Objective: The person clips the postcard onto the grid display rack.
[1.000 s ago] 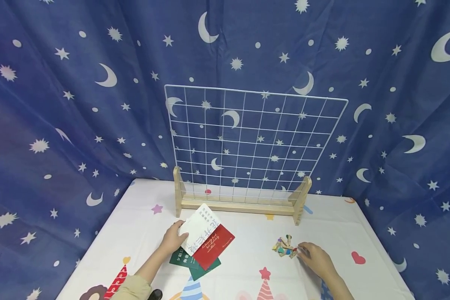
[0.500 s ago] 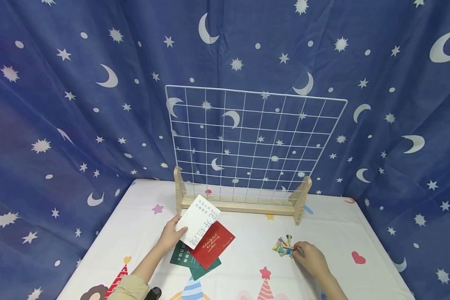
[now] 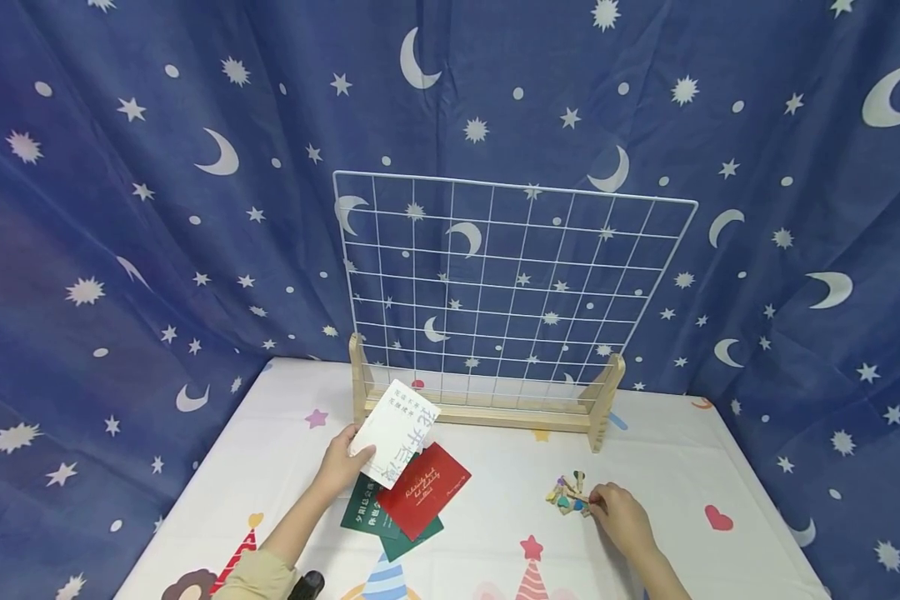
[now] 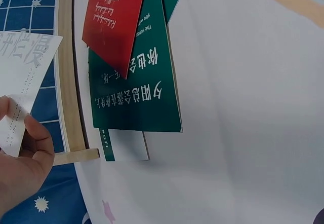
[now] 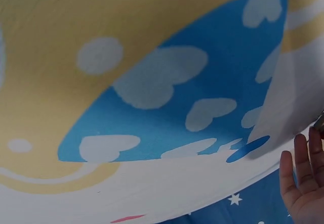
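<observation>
A starry blue curtain [image 3: 487, 50] backs a white cloth [image 3: 506, 492]; inside its left edge the left hand [image 3: 341, 465] pinches a white card [image 3: 392, 433], while well across that cloth, at right, the right hand [image 3: 624, 518] touches wooden pieces [image 3: 566, 497], any pinch unclear.

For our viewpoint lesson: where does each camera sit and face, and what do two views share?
Head: on the head, facing forward and down at the tablecloth and grid stand; left hand and right hand show.
Left wrist: on that wrist, facing the green card; left hand shows, holding the white card.
Right wrist: on that wrist, facing printed tablecloth; part of right hand shows.
Head and left wrist views share the red card.
</observation>
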### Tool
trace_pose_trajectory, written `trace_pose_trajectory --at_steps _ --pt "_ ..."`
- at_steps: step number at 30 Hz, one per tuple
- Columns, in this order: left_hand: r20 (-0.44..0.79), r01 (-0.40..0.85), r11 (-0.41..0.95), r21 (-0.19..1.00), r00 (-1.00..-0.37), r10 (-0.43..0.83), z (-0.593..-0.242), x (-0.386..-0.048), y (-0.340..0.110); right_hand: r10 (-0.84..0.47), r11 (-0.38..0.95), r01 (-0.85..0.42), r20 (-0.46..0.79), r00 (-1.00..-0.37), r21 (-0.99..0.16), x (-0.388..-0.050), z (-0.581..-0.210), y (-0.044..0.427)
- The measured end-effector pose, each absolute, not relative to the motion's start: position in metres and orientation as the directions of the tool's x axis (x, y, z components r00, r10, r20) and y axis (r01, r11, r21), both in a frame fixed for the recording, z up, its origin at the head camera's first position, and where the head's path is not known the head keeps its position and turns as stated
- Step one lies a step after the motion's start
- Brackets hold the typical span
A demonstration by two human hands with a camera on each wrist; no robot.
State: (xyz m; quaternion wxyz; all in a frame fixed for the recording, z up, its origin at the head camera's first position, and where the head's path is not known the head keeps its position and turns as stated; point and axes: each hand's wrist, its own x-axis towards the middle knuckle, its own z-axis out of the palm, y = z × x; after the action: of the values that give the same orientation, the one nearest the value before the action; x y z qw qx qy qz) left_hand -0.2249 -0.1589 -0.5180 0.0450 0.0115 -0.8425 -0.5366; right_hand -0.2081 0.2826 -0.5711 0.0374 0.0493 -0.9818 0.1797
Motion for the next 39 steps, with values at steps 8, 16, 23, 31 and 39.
trace_pose_trajectory --at_steps 8,16,23,31,39 --pt "0.05 0.015 0.408 0.913 -0.996 -0.077 -0.514 -0.223 -0.157 -0.032 0.915 -0.059 0.074 -0.997 -0.4 -0.206 -0.568 0.286" --pt "0.039 0.004 0.4 0.916 -0.996 -0.079 -0.515 -0.223 -0.157 -0.05 0.924 -0.083 0.096 -0.994 -0.373 -0.201 -0.567 0.29" --pt "0.04 -0.001 0.405 0.914 -0.995 -0.092 -0.516 -0.224 -0.158 -0.079 0.923 -0.111 0.102 -0.992 -0.369 -0.196 -0.568 0.29" --pt "0.044 -0.002 0.42 0.908 -0.994 -0.1 -0.517 -0.224 -0.158 -0.05 0.93 -0.054 0.022 -0.999 -0.364 -0.198 -0.571 0.284" --pt "0.048 0.004 0.406 0.914 -0.994 -0.1 -0.517 -0.224 -0.158 -0.102 0.935 -0.116 0.06 -0.993 -0.336 -0.2 -0.573 0.279"
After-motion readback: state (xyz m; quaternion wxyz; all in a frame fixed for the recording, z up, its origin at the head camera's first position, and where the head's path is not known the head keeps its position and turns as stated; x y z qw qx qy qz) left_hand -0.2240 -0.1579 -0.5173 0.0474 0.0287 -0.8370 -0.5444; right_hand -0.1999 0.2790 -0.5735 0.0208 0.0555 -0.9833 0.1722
